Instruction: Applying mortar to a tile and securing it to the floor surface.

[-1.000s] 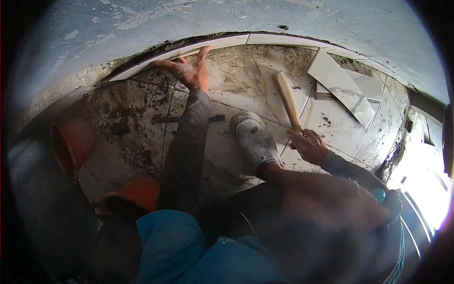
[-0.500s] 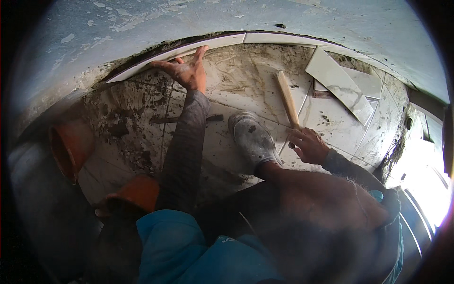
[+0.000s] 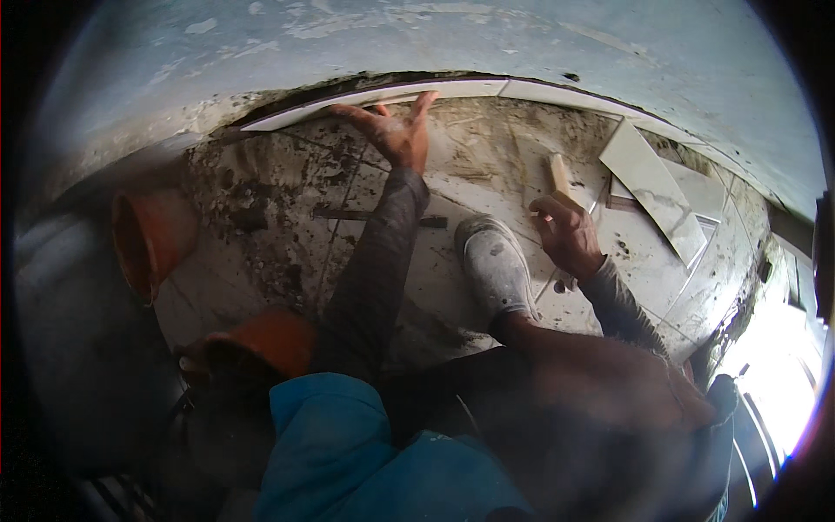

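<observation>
My left hand [image 3: 398, 137] rests against a white tile strip [image 3: 465, 88] along the foot of the wall, thumb and fingers spread. My right hand [image 3: 570, 235] is open and raised slightly over a wooden-handled hammer [image 3: 558, 171] lying on the floor, its fingers curved and apart, no longer gripping the handle; the hand hides much of the hammer. Right of it, loose marbled white tiles [image 3: 652, 193] lie overlapping. A flat dark bar [image 3: 433, 222] lies behind my left forearm. My foot in a stained pale shoe [image 3: 496, 270] stands between my hands.
An orange bucket [image 3: 156, 235] sits at the left, and another [image 3: 261, 339] lies low beside my left elbow. A peeling pale blue wall [image 3: 522, 35] curves across the top. The tiled floor [image 3: 330, 165] is spattered with mortar and debris. Bright glare fills the lower right.
My right hand has let go of the hammer handle and risen up along it. The view has shifted, so most things sit further right. My left hand stays on the strip.
</observation>
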`<state>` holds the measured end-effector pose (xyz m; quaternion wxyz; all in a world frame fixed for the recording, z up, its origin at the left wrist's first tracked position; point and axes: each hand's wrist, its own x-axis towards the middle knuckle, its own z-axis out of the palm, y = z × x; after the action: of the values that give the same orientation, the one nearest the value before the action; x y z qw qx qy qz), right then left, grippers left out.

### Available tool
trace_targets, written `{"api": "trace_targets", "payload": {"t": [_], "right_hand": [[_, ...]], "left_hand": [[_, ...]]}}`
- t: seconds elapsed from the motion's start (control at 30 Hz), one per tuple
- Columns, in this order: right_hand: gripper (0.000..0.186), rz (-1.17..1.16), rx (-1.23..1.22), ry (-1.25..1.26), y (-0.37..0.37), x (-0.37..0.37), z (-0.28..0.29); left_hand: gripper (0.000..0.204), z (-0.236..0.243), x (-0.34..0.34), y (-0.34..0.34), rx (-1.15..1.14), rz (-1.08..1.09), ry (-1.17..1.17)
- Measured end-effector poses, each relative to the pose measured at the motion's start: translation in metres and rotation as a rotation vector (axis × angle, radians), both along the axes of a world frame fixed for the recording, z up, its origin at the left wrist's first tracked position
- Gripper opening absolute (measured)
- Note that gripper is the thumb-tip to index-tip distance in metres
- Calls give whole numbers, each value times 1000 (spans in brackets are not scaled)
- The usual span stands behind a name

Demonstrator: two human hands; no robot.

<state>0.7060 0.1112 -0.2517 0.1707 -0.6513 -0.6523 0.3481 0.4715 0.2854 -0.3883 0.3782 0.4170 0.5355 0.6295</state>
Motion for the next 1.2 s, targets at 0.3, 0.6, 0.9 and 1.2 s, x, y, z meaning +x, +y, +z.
{"api": "trace_targets", "payload": {"t": [0.3,0.6,0.9,1.2], "right_hand": [[39,19,172,-220,-57,32,-2],[58,388,-232,-165,-92,62,-17],[35,606,-159,-108,-51,56,-12],[38,626,8,-66,14,21,-13]], "left_hand": [[78,16,3,-6,6,-244,-797],[72,25,7,-7,-111,-170,-890],[120,36,10,-9,-155,-81,-463],[124,22,8,-3,-100,25,279]]}}
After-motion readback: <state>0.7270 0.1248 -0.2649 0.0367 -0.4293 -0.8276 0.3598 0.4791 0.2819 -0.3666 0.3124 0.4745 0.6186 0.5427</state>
